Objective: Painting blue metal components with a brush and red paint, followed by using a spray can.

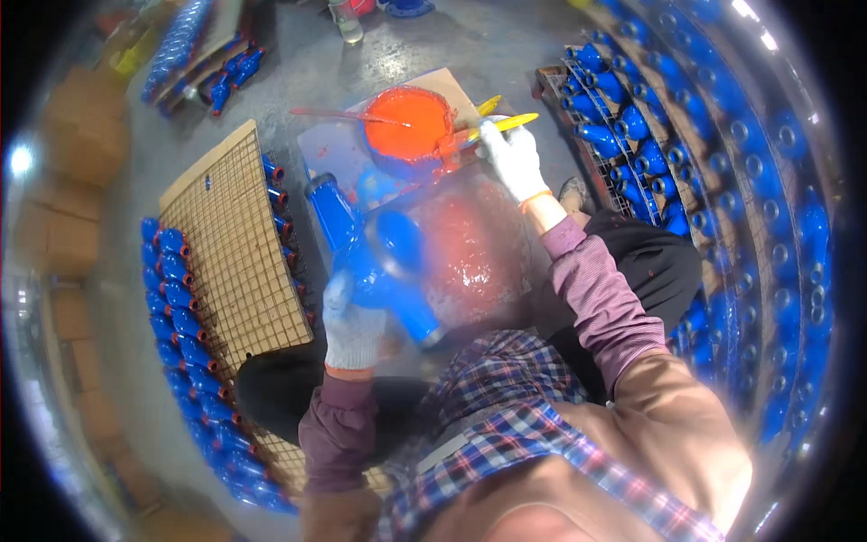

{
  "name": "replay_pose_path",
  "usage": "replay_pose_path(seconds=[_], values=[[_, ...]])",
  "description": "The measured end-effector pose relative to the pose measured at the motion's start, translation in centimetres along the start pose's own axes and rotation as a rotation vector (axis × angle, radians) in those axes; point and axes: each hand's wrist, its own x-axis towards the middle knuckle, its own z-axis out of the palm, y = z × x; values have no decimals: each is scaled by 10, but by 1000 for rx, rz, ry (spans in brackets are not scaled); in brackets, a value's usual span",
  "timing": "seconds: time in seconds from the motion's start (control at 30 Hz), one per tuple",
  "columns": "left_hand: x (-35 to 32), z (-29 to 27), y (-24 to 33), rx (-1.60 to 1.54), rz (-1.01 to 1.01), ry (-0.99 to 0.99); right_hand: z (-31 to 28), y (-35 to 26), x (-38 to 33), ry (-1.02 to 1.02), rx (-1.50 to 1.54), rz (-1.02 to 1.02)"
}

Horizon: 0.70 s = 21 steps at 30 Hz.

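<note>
My gloved left hand [348, 316] grips a blue pipe fitting [384, 275], smeared by motion, above a paint-stained board. A blue tubular part [332, 212] runs up and left from it; whether this belongs to the same piece I cannot tell. In my gloved right hand [513, 158] is a paintbrush [517, 120] with a yellow handle, its bristle end against the right rim of a bucket of orange paint [411, 122]. A reddish stick [330, 115] lies across the bucket with one end in the paint.
Blue fittings with red ends [185, 321] line the left, beside a wire grid on cardboard [230, 253]. Racks of blue fittings [632, 135] rise on the right. Another yellow handle [490, 104] lies behind the bucket. Cardboard boxes [72, 217] stand far left; a bottle [346, 20] stands at the back.
</note>
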Motion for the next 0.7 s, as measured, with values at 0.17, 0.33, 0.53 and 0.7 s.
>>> replay_pose_path(seconds=[0.17,0.33,0.53,0.7], values=[[-6,34,1,685,164,15,-44,2,-33,-122,661,368],[-6,73,3,1495,876,-432,-79,-55,-69,-164,761,301],[4,92,14,1887,1418,-1010,-89,-123,-71,-267,-55,-176],[8,104,19,1901,1414,-1182,-77,-142,-72,-328,-204,-208]])
